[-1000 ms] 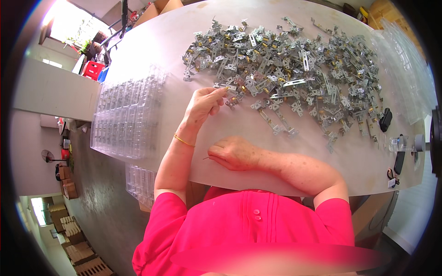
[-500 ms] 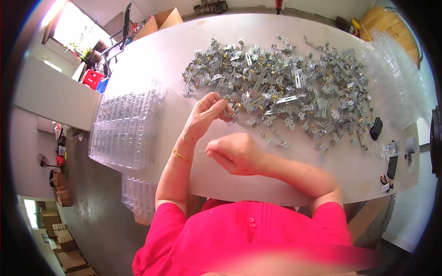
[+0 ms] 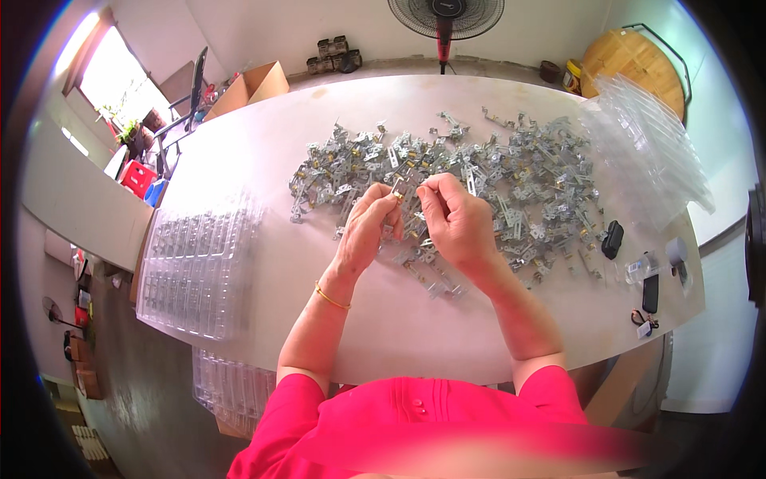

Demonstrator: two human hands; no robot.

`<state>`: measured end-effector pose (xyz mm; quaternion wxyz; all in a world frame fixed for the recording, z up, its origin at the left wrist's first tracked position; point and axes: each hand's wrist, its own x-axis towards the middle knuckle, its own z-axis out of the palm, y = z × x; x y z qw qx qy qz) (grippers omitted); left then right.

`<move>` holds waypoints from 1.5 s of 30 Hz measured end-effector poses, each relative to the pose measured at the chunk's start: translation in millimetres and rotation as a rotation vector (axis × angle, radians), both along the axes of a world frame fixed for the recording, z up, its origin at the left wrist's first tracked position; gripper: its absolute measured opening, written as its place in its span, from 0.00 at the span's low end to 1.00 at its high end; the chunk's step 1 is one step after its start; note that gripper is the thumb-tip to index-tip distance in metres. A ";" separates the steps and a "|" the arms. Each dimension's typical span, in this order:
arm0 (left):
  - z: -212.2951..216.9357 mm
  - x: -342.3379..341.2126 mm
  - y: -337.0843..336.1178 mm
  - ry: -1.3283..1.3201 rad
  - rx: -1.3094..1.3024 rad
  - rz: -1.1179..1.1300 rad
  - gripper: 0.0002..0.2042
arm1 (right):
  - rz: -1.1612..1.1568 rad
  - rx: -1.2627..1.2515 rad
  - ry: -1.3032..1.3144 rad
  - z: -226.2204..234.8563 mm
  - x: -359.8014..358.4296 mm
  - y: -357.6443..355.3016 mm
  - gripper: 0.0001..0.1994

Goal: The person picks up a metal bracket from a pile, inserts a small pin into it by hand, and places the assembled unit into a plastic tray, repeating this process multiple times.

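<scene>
My left hand [image 3: 369, 227] pinches a small silver metal part [image 3: 398, 191] with a brass-coloured bit between thumb and fingertips. Close beside it, my right hand [image 3: 459, 219] is closed, thumb against forefinger; what lies in that pinch is too small to make out. Both hands are over the near side of a wide pile of small metal fittings [image 3: 519, 172], silver brackets mixed with brass-coloured pieces. The pile spreads across the middle of a pale table [image 3: 303, 263]. My fingers partly hide the held part.
Clear plastic trays [image 3: 195, 275] filled with parts are stacked at the table's left, with more trays [image 3: 231, 383] below the edge. Empty clear trays [image 3: 646, 152] lie at the far right. A black phone-like object [image 3: 651, 294] and a tape roll [image 3: 676, 251] rest nearby.
My right hand has moved from near my body up beside my left hand at the pile. The whole view has shifted, now showing a fan beyond the table.
</scene>
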<state>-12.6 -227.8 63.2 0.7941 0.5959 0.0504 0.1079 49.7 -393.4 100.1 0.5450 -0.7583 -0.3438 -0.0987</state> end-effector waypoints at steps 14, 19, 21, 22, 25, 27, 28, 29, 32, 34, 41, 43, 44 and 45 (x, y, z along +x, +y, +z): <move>-5.5 -6.8 3.1 -0.007 0.001 0.018 0.11 | 0.026 -0.032 -0.026 -2.8 4.2 -0.3 0.04; -0.4 -7.6 2.2 -0.005 0.104 0.060 0.11 | 0.031 -0.075 0.020 -2.4 3.3 -1.0 0.04; -0.1 -9.1 3.4 -0.021 0.208 0.106 0.11 | 0.036 -0.060 0.010 -3.2 2.7 1.0 0.05; 0.1 -9.0 3.3 -0.022 0.207 0.102 0.11 | 0.045 -0.046 -0.003 -3.5 3.0 1.1 0.05; 0.4 -8.9 3.3 -0.022 0.218 0.101 0.10 | 0.043 -0.078 0.005 -1.6 2.6 -2.1 0.05; -0.1 -9.3 4.2 -0.029 0.242 0.105 0.10 | 0.041 -0.081 0.035 3.2 0.5 -2.2 0.05; -0.5 -9.7 4.5 -0.028 0.242 0.104 0.10 | 0.040 -0.086 0.065 4.7 -0.5 -2.3 0.06; -1.1 -10.1 4.9 -0.035 0.279 0.119 0.09 | 0.038 -0.086 0.066 4.8 -1.0 -2.2 0.06; -1.3 -10.3 2.0 -0.038 0.347 0.123 0.08 | 0.049 -0.081 0.062 4.3 -0.5 -2.1 0.08; -2.5 -10.7 0.4 -0.034 0.379 0.113 0.07 | 0.063 -0.080 0.074 2.8 0.7 -2.5 0.09; -4.0 -12.9 -1.0 -0.097 0.608 0.146 0.06 | 0.123 -0.086 0.334 3.9 4.3 -3.9 0.07; -3.0 -13.0 -1.9 -0.123 0.697 0.154 0.05 | 0.105 -0.071 0.245 1.5 5.0 -3.5 0.06; -1.7 -12.7 -2.8 -0.155 0.740 0.168 0.05 | 0.102 -0.071 0.245 -0.9 6.7 -3.9 0.06; -1.2 -12.4 -3.5 -0.187 0.782 0.183 0.05 | 0.069 -0.083 0.121 -3.9 9.2 -4.4 0.05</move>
